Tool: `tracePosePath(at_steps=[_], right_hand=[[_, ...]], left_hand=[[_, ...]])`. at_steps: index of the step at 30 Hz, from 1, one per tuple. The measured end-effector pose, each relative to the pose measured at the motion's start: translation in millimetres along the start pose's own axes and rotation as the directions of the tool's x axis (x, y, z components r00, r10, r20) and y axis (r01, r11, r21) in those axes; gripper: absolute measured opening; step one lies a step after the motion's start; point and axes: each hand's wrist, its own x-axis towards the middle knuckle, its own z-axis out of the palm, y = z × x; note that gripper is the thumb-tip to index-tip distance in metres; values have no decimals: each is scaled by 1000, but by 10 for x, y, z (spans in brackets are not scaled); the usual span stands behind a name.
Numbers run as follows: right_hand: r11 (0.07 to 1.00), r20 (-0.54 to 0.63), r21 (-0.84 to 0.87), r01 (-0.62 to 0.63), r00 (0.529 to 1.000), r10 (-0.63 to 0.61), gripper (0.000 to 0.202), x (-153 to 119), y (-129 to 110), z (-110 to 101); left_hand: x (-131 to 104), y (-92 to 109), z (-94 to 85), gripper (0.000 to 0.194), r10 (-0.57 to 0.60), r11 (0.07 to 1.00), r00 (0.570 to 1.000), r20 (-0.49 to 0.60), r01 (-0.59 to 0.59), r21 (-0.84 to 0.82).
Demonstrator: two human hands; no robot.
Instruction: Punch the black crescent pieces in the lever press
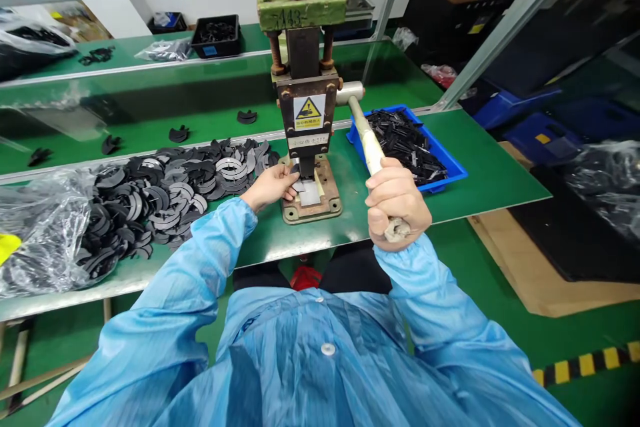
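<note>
In front of me on the green bench stands a hand press [305, 90] with a yellow warning label on its ram. My right hand [399, 203] is wrapped round the press lever [367, 140], near its taped end. At the press base [327, 180], my left hand [274, 185] pinches a small dark plastic piece [295, 170] under the ram; the fingers partly hide it. A bright metal plate [311, 193] lies on the base beside the fingertips. To the left spreads a heap of black curved plastic parts [165, 197].
A blue tray [440, 183] of slim black parts stands right of the press. A clear plastic bag [45, 233] lies at the left end of the bench. Several curved parts [179, 133] sit apart on the strip behind. At the back is a black bin [216, 47].
</note>
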Motion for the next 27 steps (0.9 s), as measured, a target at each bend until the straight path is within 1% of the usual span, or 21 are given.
tracePosePath(at_steps=[5, 9, 13, 16, 18, 20, 22, 23, 25, 26, 27], right_hand=[[1000, -49, 1, -19, 999, 19, 24, -9, -18, 36], [999, -67, -16, -37, 997, 36, 26, -23, -17, 53], [1000, -71, -16, -24, 997, 23, 27, -29, -9, 55], [999, -58, -27, -37, 998, 35, 27, -25, -12, 44], [999, -54, -28, -30, 998, 28, 26, -20, -14, 30], [999, -41, -31, -25, 999, 24, 24, -14, -13, 11], [999, -21, -41, -31, 999, 30, 21, -10, -11, -8], [998, -14, -44, -38, 999, 37, 21, -10, -9, -14], [998, -12, -42, -46, 999, 46, 20, -13, -6, -19], [998, -18, -38, -51, 999, 51, 20, -16, -5, -17], [998, -26, -33, -54, 998, 54, 21, -19, -3, -12]], left_hand=[[95, 4, -3, 38, -47, 999, 999, -4, 47, 28], [147, 47, 8, 33, -115, 990, 993, 20, 113, 83], [197, 123, 8, 29, -189, 977, 981, 32, 185, 105], [213, 176, 27, 30, -198, 973, 980, 16, 194, 121], [177, 191, 73, 30, -186, 975, 982, -12, 186, 119], [92, 176, 141, 28, -139, 984, 989, -52, 144, 109], [-18, 127, 192, 24, -45, 993, 997, -63, 51, 103], [-69, 92, 192, 22, 17, 994, 999, -48, -12, 105], [-133, 23, 100, 17, 150, 977, 988, 26, -152, 152], [-139, -4, 1, 15, 211, 953, 976, 54, -218, 211], [-125, -22, -134, 16, 263, 917, 963, 54, -267, 298]])
